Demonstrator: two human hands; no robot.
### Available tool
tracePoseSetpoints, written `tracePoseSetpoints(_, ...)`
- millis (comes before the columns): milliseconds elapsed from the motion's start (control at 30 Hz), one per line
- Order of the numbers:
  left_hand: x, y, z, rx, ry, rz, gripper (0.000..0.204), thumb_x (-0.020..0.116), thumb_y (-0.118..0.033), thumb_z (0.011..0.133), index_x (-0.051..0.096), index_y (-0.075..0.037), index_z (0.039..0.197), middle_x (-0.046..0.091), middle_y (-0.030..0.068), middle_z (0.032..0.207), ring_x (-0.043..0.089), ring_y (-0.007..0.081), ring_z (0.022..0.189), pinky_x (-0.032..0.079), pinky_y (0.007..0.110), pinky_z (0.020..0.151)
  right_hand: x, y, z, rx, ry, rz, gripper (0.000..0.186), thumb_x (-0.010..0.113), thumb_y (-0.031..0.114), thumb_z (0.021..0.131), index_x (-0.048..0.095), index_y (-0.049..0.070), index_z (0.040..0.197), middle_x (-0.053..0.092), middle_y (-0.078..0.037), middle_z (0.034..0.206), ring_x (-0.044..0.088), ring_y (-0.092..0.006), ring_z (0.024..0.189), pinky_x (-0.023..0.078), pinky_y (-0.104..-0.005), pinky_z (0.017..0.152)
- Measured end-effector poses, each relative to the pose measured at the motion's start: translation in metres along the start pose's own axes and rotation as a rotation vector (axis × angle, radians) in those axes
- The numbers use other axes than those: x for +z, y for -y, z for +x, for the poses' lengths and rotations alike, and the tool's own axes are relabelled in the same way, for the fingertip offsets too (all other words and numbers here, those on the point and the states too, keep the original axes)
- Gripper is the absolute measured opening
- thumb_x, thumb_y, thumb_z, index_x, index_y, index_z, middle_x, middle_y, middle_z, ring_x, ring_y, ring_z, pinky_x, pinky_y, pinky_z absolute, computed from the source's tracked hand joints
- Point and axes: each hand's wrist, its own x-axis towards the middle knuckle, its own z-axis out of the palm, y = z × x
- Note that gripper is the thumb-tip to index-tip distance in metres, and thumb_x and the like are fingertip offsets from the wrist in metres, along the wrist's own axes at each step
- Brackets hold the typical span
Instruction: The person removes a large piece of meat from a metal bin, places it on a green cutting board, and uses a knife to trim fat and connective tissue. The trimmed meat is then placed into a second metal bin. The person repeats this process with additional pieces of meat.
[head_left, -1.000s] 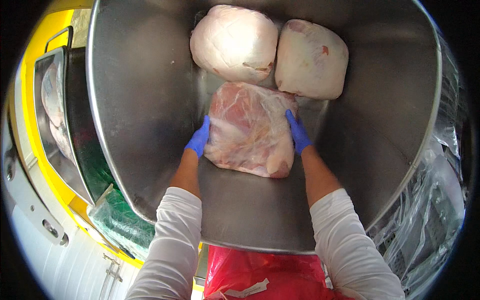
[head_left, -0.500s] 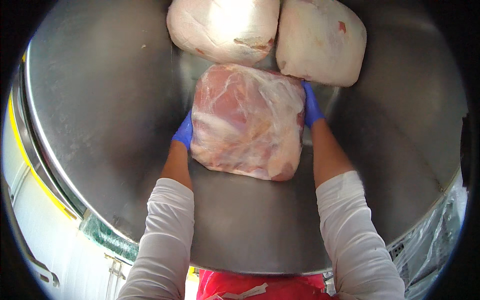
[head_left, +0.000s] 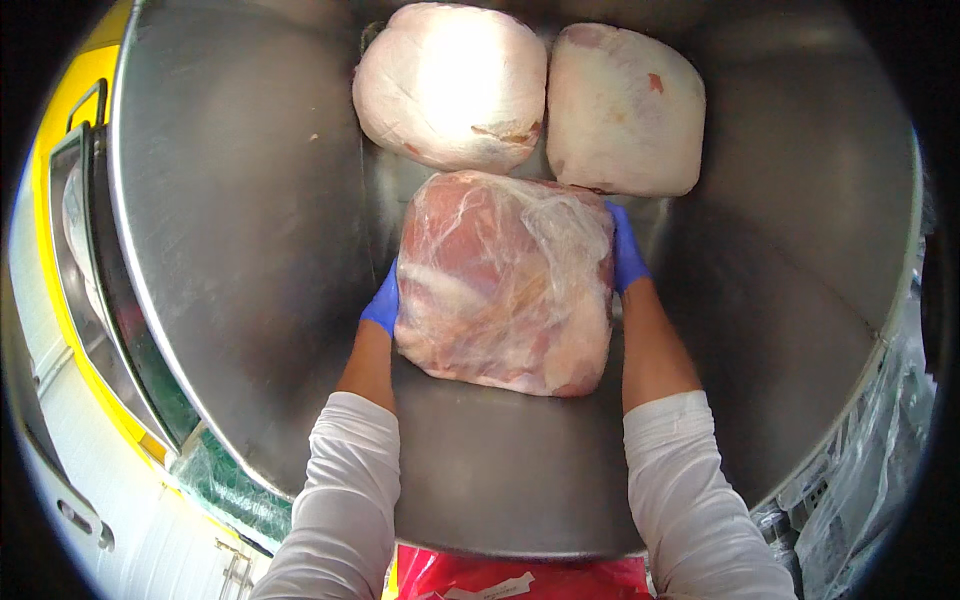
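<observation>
A large block of meat (head_left: pixel 505 285), reddish with pale fat and wrapped in clear film, is held between my two hands inside a deep metal tub (head_left: pixel 520 470). Against its left side presses my left hand (head_left: pixel 382 300), in a blue glove, with the fingertips hidden behind the meat. My right hand (head_left: pixel 625 250), gloved the same, grips the right side near the far corner; its fingers are partly hidden. Just beyond lie two pale, fat-covered blocks of meat, a left one (head_left: pixel 450 110) and a right one (head_left: pixel 626 120), side by side.
The tub's bright rim (head_left: pixel 150 320) curves along the left. Outside it stands a yellow-edged frame (head_left: pixel 75 350), with green wrapped material (head_left: pixel 235 490) below. Crumpled clear plastic (head_left: pixel 870 460) hangs at the right. Red cloth (head_left: pixel 520 575) shows at the near edge.
The view has shifted, so the tub and all the meat blocks appear lower and more of the left side shows. Both hands still hold the same wrapped block.
</observation>
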Motion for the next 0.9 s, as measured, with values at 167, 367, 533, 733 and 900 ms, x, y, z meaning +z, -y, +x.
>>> tracePoseSetpoints(167,0.054,-0.034,-0.073,0.107,-0.015,0.024,0.065,0.044,-0.061,0.108,0.063,-0.01,0.142,0.068,0.0075,0.134,0.063,0.0233,0.119,0.049,0.037,0.108,0.008,0.033,-0.057,-0.085,0.022,0.05,0.068,0.053,0.06,0.101,0.063,0.007,0.142,0.065,-0.01,0.142,0.057,-0.0272,0.133,0.043,-0.0396,0.115)
tracePoseSetpoints(367,0.086,-0.063,-0.18,0.271,0.192,0.201,0.06,0.042,-0.052,0.112,0.058,-0.004,0.146,0.064,0.0116,0.137,0.058,0.0206,0.123,0.043,0.034,0.115,0.057,0.107,-0.2,-0.834,0.097,-0.82,0.028,0.051,0.014,0.107,0.073,0.002,0.12,0.075,-0.007,0.115,0.069,-0.0189,0.098,0.057,-0.032,0.09)
tracePoseSetpoints(533,0.136,-0.044,-0.346,0.507,0.311,0.203,0.065,0.029,-0.046,0.117,0.033,-0.002,0.164,0.04,0.0087,0.166,0.037,0.0197,0.151,0.02,0.032,0.131,0.001,0.147,-0.276,-0.521,0.136,-0.294,0.036,0.047,0.023,0.107,0.066,0.003,0.129,0.069,-0.009,0.127,0.064,-0.0219,0.113,0.05,-0.0361,0.101)
tracePoseSetpoints(733,0.152,0.039,-0.498,0.612,0.15,0.067,0.063,0.033,-0.047,0.116,0.041,-0.004,0.16,0.047,0.0062,0.161,0.041,0.0164,0.147,0.025,0.031,0.129,0.033,0.176,-0.385,-0.392,0.213,-0.276,0.056,0.04,0.045,0.109,0.056,0.005,0.146,0.059,-0.011,0.145,0.055,-0.0269,0.131,0.04,-0.0407,0.115)
tracePoseSetpoints(900,0.124,0.115,-0.543,0.61,0.057,-0.179,0.064,0.038,-0.051,0.114,0.046,-0.004,0.157,0.052,0.0059,0.156,0.046,0.0163,0.141,0.031,0.032,0.125,0.067,0.142,-0.408,-0.269,0.301,-0.361,0.069,0.037,0.058,0.109,0.052,0.007,0.153,0.055,-0.012,0.153,0.052,-0.0302,0.139,0.037,-0.0422,0.121)
